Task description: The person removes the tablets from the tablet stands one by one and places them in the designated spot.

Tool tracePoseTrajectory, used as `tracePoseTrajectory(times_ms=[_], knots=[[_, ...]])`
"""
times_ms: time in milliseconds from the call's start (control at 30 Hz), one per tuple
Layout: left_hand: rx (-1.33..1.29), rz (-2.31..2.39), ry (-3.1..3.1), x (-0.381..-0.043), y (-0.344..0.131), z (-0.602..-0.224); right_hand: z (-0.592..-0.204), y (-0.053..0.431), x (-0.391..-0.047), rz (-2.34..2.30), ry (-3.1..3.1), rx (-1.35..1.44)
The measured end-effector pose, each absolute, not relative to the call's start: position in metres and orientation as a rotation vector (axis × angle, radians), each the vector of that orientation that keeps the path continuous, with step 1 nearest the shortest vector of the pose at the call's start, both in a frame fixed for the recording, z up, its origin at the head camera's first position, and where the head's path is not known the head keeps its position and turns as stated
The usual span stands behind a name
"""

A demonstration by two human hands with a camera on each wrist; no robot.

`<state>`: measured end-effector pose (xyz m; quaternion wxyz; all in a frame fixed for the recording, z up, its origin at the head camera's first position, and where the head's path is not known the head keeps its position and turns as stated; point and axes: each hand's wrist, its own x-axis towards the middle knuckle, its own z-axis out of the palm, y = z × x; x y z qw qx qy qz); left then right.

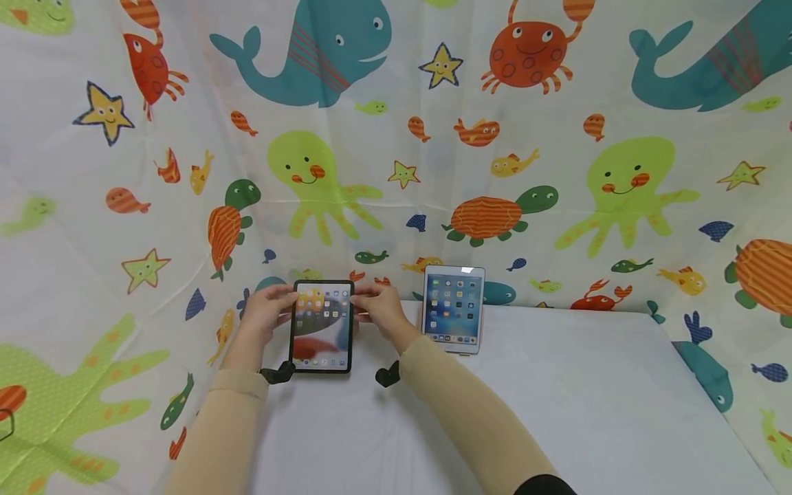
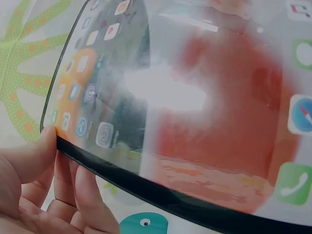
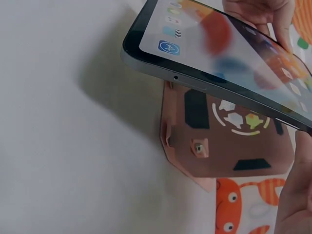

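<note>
A dark-edged tablet (image 1: pixel 321 326) with a lit home screen is held upright between my hands. My left hand (image 1: pixel 265 311) pinches its upper left edge, the thumb on the front rim and the other fingers behind, as the left wrist view shows. On the opposite edge my right hand (image 1: pixel 385 313) grips near the top right corner. In the right wrist view a rose-gold tablet stand (image 3: pixel 192 151) with a round cut-out pattern shows below and behind the tablet. The tablet's lower corner hangs over the white cloth there and casts a shadow.
To the right a white-framed tablet (image 1: pixel 454 306) with a lit screen leans upright on a pinkish support. A white cloth (image 1: pixel 588 399) covers the table. Behind and at the left hangs a curtain (image 1: pixel 396 89) printed with sea animals. Black straps (image 1: pixel 388 375) hang at the wrists.
</note>
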<state>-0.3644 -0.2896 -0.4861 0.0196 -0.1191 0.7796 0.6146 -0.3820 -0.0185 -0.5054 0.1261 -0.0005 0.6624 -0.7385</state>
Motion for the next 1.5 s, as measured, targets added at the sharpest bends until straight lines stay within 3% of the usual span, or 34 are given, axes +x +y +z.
tracePoseTrajectory(times_ms=[1500], knots=[[-0.628, 1.805, 2.33, -0.312, -0.291, -0.534, -0.548, -0.029, -0.321, -2.062, 1.932, 0.208]])
